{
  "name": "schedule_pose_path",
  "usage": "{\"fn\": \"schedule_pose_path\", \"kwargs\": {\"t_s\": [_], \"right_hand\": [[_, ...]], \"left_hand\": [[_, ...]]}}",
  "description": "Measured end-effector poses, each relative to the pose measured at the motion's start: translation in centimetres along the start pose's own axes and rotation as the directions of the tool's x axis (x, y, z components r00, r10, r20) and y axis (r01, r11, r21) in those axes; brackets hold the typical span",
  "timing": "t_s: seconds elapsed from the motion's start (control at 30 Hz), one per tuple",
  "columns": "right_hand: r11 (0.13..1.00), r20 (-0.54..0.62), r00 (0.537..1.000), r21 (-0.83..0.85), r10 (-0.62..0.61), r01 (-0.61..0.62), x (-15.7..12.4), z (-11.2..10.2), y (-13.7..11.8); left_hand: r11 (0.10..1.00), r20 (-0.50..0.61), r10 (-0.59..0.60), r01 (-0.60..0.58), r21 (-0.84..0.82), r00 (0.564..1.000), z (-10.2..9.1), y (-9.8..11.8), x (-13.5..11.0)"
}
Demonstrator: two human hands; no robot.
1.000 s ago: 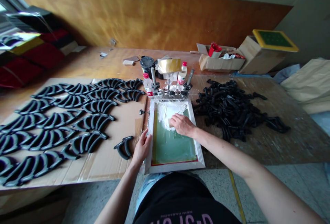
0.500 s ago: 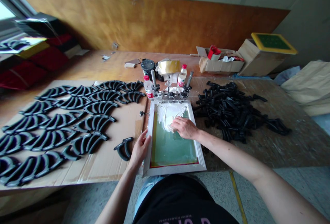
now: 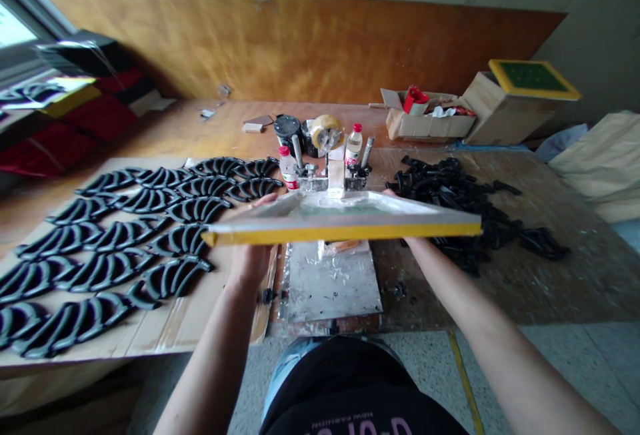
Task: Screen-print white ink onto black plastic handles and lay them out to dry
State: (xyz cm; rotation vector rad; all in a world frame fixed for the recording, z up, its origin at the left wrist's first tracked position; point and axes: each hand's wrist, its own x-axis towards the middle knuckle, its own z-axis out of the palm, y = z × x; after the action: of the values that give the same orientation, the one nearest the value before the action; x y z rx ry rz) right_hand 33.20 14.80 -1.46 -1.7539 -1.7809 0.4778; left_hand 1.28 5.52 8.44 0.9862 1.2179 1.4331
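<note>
Two hands (image 3: 254,258), fingers gripping a raised frame (image 3: 345,229), metal plate (image 3: 334,285) at six o'clock, black parts (image 3: 445,198) at three

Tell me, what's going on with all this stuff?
A person has the left hand and right hand at the two sides of a frame, which is tilted with its near edge up above a flat metal plate. The frame hides much of both hands. To the left, black curved pieces lie in rows on cardboard. To the right there's a jumbled pile of black pieces.
</note>
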Motion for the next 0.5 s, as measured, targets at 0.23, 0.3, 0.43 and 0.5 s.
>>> {"fn": "schedule_pose_path", "kwargs": {"t_s": [0.23, 0.3, 0.43, 0.5], "right_hand": [[0.933, 0.226, 0.914, -0.048, -0.337, 0.356, -6.8, 6.0, -2.4], [0.917, 0.191, 0.908, -0.067, -0.374, 0.392, -8.6, 6.5, -4.1], [0.749, 0.272, 0.713, 0.049, -0.647, 0.661, -11.6, 6.6, -5.4], [0.75, 0.339, 0.699, 0.031, -0.63, 0.661, -11.7, 5.4, -3.5]], "left_hand": [[0.941, -0.058, -0.317, 0.306, -0.145, 0.947, 3.3, -4.8, -2.6], [0.819, 0.076, -0.565, 0.57, -0.072, 0.821, 3.8, -7.9, -5.2], [0.703, 0.047, -0.705, 0.706, -0.082, 0.708, 2.0, -11.8, -8.7], [0.709, -0.105, -0.705, 0.703, -0.066, 0.701, -1.6, -12.6, -9.1]]}}
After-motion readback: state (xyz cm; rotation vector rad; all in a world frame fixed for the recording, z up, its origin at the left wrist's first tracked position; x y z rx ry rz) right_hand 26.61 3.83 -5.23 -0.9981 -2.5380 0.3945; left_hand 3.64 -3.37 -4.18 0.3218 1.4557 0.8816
